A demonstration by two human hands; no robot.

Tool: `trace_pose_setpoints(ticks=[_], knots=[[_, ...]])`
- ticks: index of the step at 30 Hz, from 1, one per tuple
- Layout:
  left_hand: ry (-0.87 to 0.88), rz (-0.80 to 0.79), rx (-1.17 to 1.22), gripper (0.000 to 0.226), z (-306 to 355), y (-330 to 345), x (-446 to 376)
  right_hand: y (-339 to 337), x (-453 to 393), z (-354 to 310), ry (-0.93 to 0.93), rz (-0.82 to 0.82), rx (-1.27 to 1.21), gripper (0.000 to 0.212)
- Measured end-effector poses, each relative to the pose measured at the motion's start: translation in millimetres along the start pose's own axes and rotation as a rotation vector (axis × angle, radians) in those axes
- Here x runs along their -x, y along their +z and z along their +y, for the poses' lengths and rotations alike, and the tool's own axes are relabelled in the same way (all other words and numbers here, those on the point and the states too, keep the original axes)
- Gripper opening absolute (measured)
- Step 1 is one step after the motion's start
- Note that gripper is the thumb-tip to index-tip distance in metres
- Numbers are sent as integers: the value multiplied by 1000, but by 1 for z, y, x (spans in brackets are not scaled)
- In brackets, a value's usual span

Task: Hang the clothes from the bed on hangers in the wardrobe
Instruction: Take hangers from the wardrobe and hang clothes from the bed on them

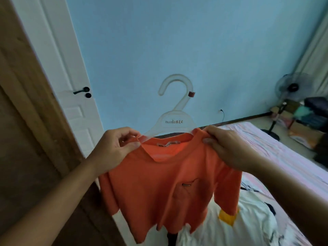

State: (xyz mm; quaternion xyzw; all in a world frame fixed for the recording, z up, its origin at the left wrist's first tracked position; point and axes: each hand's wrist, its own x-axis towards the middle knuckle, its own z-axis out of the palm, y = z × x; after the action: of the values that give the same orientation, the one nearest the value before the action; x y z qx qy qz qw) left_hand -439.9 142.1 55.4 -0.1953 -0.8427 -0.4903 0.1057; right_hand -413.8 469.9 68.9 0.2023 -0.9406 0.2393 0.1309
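Reading "mumlla" on clear hanger (174,110) inside held orange T-shirt (170,189).

a clear plastic hanger (174,110) carries the only readable print: the brand word "mumlla" in small dark letters across its flat middle panel, just under the hook, followed by three small chinese characters too blurred to make out. an orange t-shirt (170,189) on the hanger has a white neck label with dark marks and a small dark chest tag; neither can be read.
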Motion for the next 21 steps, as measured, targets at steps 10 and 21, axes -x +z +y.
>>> trace_pose_setpoints(ticks=[10,21], knots=[[98,-210,156,13,31,36,5,-25,96,-27,268,105,72,18],[135,-397,233,11,48,92,2,-39,162,-28,481,99,93,17]])
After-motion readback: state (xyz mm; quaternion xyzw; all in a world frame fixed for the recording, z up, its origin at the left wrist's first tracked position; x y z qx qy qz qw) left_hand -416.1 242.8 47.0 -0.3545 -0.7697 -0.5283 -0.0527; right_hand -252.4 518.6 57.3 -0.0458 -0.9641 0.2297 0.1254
